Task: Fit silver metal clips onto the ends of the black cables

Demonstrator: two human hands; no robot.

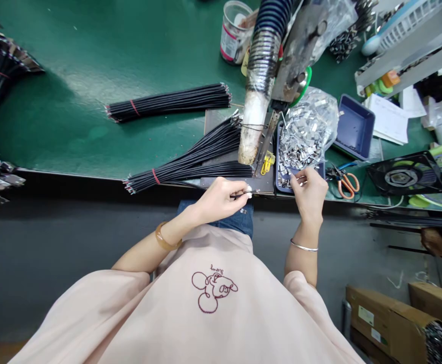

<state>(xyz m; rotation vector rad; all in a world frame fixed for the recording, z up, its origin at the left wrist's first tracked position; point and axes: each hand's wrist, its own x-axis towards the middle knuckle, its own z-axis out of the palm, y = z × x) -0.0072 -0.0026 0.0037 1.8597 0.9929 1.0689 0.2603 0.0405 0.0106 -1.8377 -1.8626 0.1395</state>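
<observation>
My left hand (223, 198) is closed in a pinch around a thin black cable (239, 194), whose stripped end points right past the fingertips. Small metal terminals (299, 151) lie heaped in a blue tray (321, 169), partly inside a clear plastic bag (315, 114). At the tray's front edge my right hand (311, 192) has thumb and forefinger bent together among the terminals. Whether a piece sits between those fingertips is too small to tell. A fanned bundle of black cables (194, 156), tied with a red band, lies beyond my left hand.
Another tied cable bundle (171, 102) lies farther back on the green table (92, 45). A taped flexible duct (259, 91) and a metal arm hang over the work spot. Orange-handled pliers (348, 184), a black fan (406, 174) and a second blue tray (355, 126) are on the right.
</observation>
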